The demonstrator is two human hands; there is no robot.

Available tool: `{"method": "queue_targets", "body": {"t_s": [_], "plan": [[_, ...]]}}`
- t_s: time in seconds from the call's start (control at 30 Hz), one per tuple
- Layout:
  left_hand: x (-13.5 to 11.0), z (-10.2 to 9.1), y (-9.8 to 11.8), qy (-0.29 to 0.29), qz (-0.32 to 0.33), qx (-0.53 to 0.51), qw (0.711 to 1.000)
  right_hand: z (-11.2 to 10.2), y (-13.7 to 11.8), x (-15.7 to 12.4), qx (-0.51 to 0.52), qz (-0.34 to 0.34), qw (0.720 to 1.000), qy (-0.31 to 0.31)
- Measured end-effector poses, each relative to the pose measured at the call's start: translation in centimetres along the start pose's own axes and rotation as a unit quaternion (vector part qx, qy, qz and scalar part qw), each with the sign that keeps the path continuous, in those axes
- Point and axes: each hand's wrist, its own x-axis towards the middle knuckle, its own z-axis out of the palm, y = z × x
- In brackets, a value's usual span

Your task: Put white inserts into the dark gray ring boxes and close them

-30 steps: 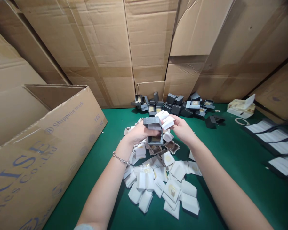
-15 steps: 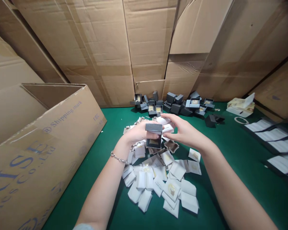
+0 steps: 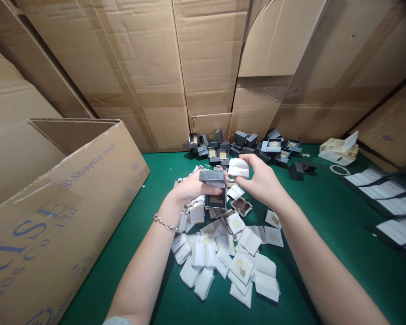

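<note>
A green tabletop (image 3: 334,212) lies in even light. Beyond the left hand (image 3: 189,189), flattened cardboard sheets (image 3: 209,58) stand as a wall. To its left lies a large open carton (image 3: 81,194) with blue print. More cardboard (image 3: 392,122) leans well right of the right hand (image 3: 262,183).

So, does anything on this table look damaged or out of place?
Nothing looks broken. The white pads lie in a loose heap on the green table, not stacked, and the grey boxes at the back are jumbled, several open. The cardboard wall behind them is creased and buckled at one seam.
</note>
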Motion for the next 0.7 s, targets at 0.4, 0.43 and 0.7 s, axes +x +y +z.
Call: {"method": "queue_targets", "body": {"t_s": [0.4, 0.43, 0.7], "plan": [[0.6, 1.6, -0.4, 0.0, 0.117, 0.322, 0.939, 2.2, 0.3, 0.6, 0.591, 0.314, 0.731, -0.133], [0.7, 1.6, -0.5, 0.001, 0.125, 0.324, 0.938, 2.4, 0.2, 0.6, 0.598, 0.318, 0.722, -0.14], [0.9, 1.3, -0.6, 0.014, 0.106, 0.353, 0.929, 2.9, 0.1, 0.4, 0.587, 0.357, 0.709, -0.157]]}}
